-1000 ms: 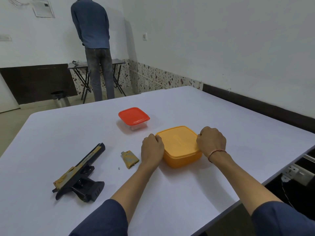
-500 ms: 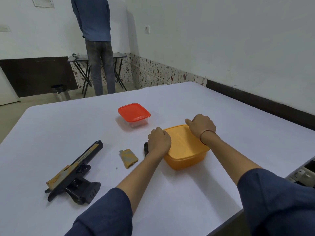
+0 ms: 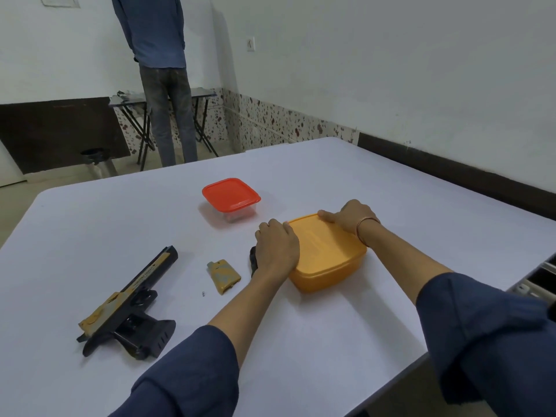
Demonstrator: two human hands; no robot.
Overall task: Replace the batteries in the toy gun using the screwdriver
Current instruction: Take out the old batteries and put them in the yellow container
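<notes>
1. Plastic, lidded and roughly square, the orange box (image 3: 328, 266) sits on a white table (image 3: 120, 221), right of centre and near the viewer.
2. Over its near left corner lies the left hand (image 3: 276, 248), fingers curled down round the lid's edge and gripping it. The fingertips are hidden.
3. At the far right corner, the right hand (image 3: 349, 218) holds the lid. The thumb lies flat along the top edge and the fingers curl over the rim behind. A thin bangle circles that wrist.
4. Both forearms are bare, with dark blue sleeves pushed up toward the elbows.
5. At the near left of the table, well apart from both hands, lies the toy gun (image 3: 126, 305). It is black with a worn yellow top, on its side, with the barrel pointing far and right.
6. Between the gun and the left hand lies the cover (image 3: 224, 276), a small flat yellow-grey piece touching neither.
7. Just left of the cover's near end lies a tiny screw (image 3: 203, 294).
8. Just left of the left hand shows a dark object (image 3: 252, 260), mostly hidden by the hand. What it is cannot be told.
9. Farther off, beyond the left hand, stands the red box (image 3: 231, 195), clear-walled with its red lid on.
10. Beyond the table, a person (image 3: 159, 55) in a blue shirt and grey trousers stands facing away at a small folding table (image 3: 207, 93) by the wall.
</notes>
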